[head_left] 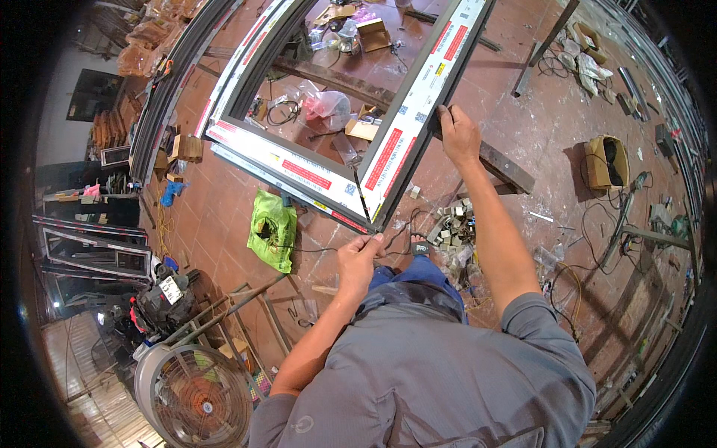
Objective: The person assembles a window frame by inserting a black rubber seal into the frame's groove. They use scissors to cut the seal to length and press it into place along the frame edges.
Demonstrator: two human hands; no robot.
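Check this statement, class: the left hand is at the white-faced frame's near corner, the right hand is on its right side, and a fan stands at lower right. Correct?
No: in the head view, the fan stands at lower left. The left hand at the near corner of the white-faced frame and the right hand on its right side are correct.

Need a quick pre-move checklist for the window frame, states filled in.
1. Right hand at the window frame's right rail: ok.
2. Left hand at the near corner: ok.
3. Mitre seam there closed: cannot tell; a dark line runs along it, gap or filler unclear.
4. Floor by the sandalled foot uncluttered: not ok; small metal blocks piled alongside.
5. Frame supported underneath: cannot tell; contact hidden.
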